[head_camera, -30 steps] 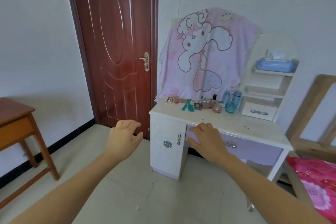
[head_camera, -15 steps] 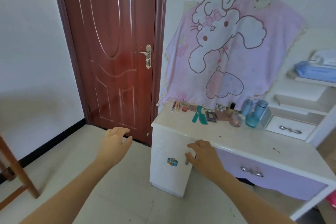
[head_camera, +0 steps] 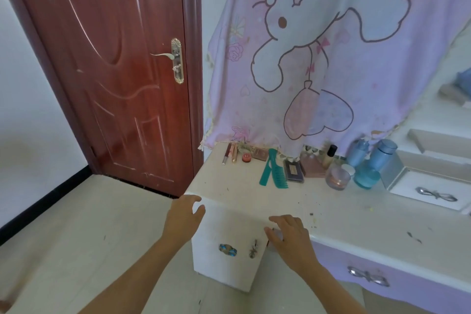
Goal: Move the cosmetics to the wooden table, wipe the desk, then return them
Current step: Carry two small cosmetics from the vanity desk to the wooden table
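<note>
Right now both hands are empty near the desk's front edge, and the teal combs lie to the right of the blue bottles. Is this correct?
Not quite. The head view shows the teal combs left of the blue bottles, not right. The left hand and the right hand are empty near the front edge of the desk.

This was a home bedroom: a white dressing desk [head_camera: 254,201] held cosmetics [head_camera: 293,168] at centre right, under a pink cartoon blanket [head_camera: 318,58], beside a red-brown door [head_camera: 114,58] at left.
</note>
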Demonstrator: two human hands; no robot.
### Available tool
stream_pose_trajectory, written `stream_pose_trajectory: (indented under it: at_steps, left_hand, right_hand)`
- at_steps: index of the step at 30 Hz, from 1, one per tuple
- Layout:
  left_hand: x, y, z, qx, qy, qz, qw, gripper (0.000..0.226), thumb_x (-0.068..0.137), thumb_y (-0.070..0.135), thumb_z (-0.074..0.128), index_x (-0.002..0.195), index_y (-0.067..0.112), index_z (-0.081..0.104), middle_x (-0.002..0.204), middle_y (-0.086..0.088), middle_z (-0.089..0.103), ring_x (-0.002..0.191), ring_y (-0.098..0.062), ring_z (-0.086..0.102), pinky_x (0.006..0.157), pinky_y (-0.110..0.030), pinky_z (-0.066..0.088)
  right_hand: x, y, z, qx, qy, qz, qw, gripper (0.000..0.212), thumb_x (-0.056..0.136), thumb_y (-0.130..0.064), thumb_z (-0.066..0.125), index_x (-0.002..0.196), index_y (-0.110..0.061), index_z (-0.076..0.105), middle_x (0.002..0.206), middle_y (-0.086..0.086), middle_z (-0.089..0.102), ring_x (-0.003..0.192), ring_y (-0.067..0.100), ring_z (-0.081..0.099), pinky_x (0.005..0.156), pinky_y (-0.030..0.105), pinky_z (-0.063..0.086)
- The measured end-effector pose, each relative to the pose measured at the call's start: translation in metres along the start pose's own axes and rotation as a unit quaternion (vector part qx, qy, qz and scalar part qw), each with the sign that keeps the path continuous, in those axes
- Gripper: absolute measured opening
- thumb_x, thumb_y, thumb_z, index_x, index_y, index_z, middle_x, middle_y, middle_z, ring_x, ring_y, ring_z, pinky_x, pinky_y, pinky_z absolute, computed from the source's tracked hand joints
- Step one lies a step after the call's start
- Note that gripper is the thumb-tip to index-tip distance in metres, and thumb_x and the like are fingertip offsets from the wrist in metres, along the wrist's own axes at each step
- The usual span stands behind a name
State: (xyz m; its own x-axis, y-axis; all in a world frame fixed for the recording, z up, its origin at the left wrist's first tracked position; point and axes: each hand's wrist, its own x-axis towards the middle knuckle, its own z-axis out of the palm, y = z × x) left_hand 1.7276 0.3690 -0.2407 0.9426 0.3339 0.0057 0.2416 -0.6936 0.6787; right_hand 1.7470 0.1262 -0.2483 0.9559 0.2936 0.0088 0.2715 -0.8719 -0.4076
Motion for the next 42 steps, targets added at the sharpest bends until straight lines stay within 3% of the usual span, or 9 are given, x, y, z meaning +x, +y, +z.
stream_pose_trajectory:
  at_steps: [5, 10, 16, 19, 22, 29, 35, 38, 42]
  left_hand:
    - [0.059, 0.009, 0.036, -0.01, -0.002, -0.044, 0.999, 0.032, 0.092, 0.019, 0.047, 0.123, 0.011, 0.053, 0.132, -0.005, 0.05, 0.123, -0.022, 0.04, 0.101, -0.031, 0.032]
    - [0.087, -0.005, 0.065, -0.024, -0.009, -0.102, 0.994, 0.03, 0.091, 0.016, 0.051, 0.119, 0.008, 0.057, 0.129, -0.007, 0.053, 0.121, -0.023, 0.045, 0.099, -0.031, 0.036]
    - [0.133, -0.017, 0.083, -0.01, -0.018, -0.107, 0.994, 0.031, 0.092, 0.018, 0.049, 0.121, 0.009, 0.055, 0.131, -0.005, 0.052, 0.123, -0.022, 0.04, 0.097, -0.029, 0.034]
    - [0.178, -0.019, 0.088, -0.001, -0.028, -0.094, 0.995, 0.032, 0.092, 0.02, 0.048, 0.121, 0.009, 0.054, 0.13, -0.007, 0.052, 0.123, -0.025, 0.04, 0.1, -0.033, 0.034]
    - [0.223, -0.019, 0.092, 0.002, -0.035, -0.074, 0.997, 0.032, 0.091, 0.021, 0.049, 0.121, 0.009, 0.055, 0.129, -0.008, 0.053, 0.119, -0.026, 0.044, 0.099, -0.034, 0.036]
    - [0.295, -0.02, 0.11, 0.066, -0.092, 0.002, 0.994, 0.035, 0.092, 0.023, 0.046, 0.123, 0.008, 0.053, 0.128, -0.008, 0.054, 0.121, -0.026, 0.044, 0.097, -0.033, 0.038]
    - [0.31, -0.031, 0.123, 0.173, -0.12, 0.101, 0.972, 0.055, 0.039, 0.027, 0.087, 0.087, 0.009, 0.067, 0.084, -0.003, 0.07, 0.073, -0.019, 0.069, 0.05, -0.026, 0.053]
    - [0.312, -0.035, 0.124, 0.187, -0.115, 0.103, 0.97, 0.058, 0.043, 0.026, 0.088, 0.094, 0.006, 0.067, 0.089, -0.005, 0.071, 0.078, -0.021, 0.069, 0.056, -0.029, 0.054]
    - [0.314, -0.028, 0.122, 0.14, -0.144, 0.045, 0.979, 0.051, 0.09, 0.026, 0.048, 0.136, 0.009, 0.035, 0.138, -0.005, 0.043, 0.128, -0.022, 0.038, 0.1, -0.035, 0.034]
  right_hand:
    - [0.072, 0.016, 0.019, 0.028, -0.04, 0.019, 0.999, 0.071, 0.077, -0.066, 0.014, 0.13, -0.028, 0.042, 0.133, -0.008, 0.044, 0.126, 0.013, 0.033, 0.099, 0.027, 0.029]
    - [0.109, 0.015, 0.059, 0.041, -0.074, 0.015, 0.996, 0.053, 0.089, -0.054, 0.024, 0.128, -0.025, 0.047, 0.129, -0.006, 0.049, 0.123, 0.016, 0.038, 0.095, 0.029, 0.032]
    - [0.158, 0.018, 0.076, 0.004, -0.064, -0.01, 0.998, 0.037, 0.073, -0.047, 0.038, 0.08, -0.028, 0.069, 0.075, -0.011, 0.066, 0.07, 0.011, 0.064, 0.051, 0.021, 0.05]
    - [0.192, 0.009, 0.064, -0.052, -0.062, -0.026, 0.996, 0.037, 0.085, -0.043, 0.039, 0.1, -0.024, 0.067, 0.097, -0.005, 0.065, 0.093, 0.016, 0.062, 0.072, 0.029, 0.051]
    - [0.234, 0.004, 0.064, -0.049, -0.09, -0.005, 0.995, 0.042, 0.095, -0.041, 0.036, 0.132, -0.023, 0.044, 0.133, -0.001, 0.046, 0.126, 0.018, 0.037, 0.101, 0.031, 0.031]
    - [0.3, -0.012, 0.069, -0.047, -0.097, 0.06, 0.992, 0.044, 0.095, -0.039, 0.037, 0.136, -0.024, 0.036, 0.139, -0.002, 0.04, 0.13, 0.017, 0.03, 0.104, 0.031, 0.027]
    - [0.329, -0.019, 0.082, 0.001, -0.058, 0.093, 0.994, 0.053, 0.086, -0.045, 0.033, 0.124, -0.013, 0.05, 0.129, 0.006, 0.05, 0.12, 0.027, 0.043, 0.095, 0.038, 0.036]
    - [0.354, -0.018, 0.09, -0.01, -0.007, 0.093, 0.996, 0.05, 0.082, -0.042, 0.039, 0.109, -0.004, 0.057, 0.108, 0.014, 0.061, 0.103, 0.034, 0.055, 0.082, 0.043, 0.044]
    - [0.391, -0.011, 0.091, -0.08, -0.075, 0.118, 0.987, 0.043, 0.091, -0.033, 0.045, 0.125, -0.007, 0.044, 0.13, 0.011, 0.049, 0.122, 0.028, 0.04, 0.102, 0.038, 0.03]
